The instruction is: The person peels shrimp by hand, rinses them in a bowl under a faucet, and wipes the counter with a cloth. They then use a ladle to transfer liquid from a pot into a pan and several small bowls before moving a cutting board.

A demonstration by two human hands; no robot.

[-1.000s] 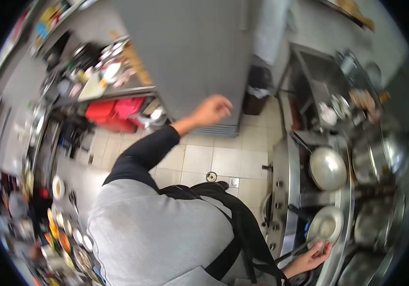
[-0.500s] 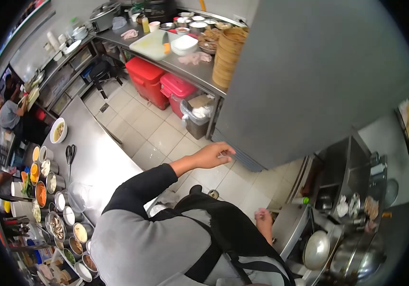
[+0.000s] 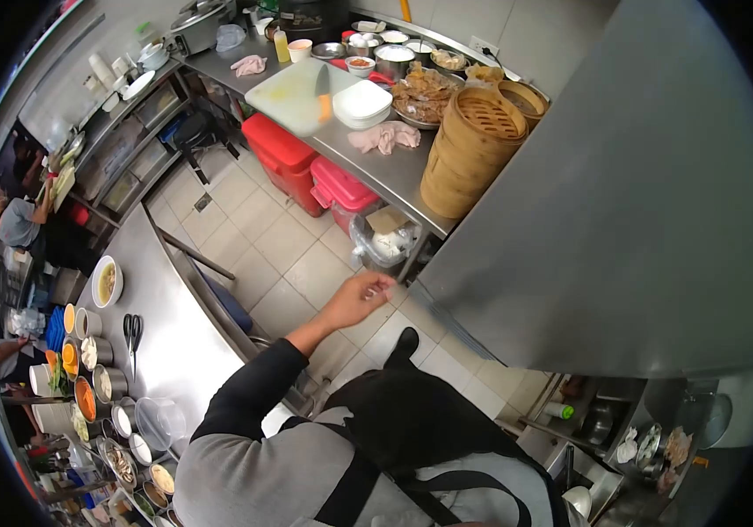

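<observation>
My left hand (image 3: 359, 299) reaches forward over the tiled floor, its fingers loosely curled with a gap between thumb and fingertips. I see nothing held in it. It touches no surface and is nearest to the bin with a clear plastic liner (image 3: 379, 248) under the steel counter and the corner of the large grey metal panel (image 3: 570, 220). My right hand is out of view. Below, a black shoe (image 3: 405, 342) shows on the floor beyond my black apron (image 3: 429, 413).
Left, a steel worktable (image 3: 166, 299) holds scissors (image 3: 132, 334), a bowl of soup (image 3: 108, 282) and several ingredient containers. Ahead, bamboo steamers (image 3: 464, 158), a cutting board (image 3: 284, 97) with a knife, and white dishes (image 3: 362, 105) sit on the counter. Co-workers (image 3: 21, 220) stand far left.
The view has moved forward, bringing the counter and steamers closer. My left hand shifts slightly left in the picture, and my right hand has gone out of view. A shoe now shows ahead.
</observation>
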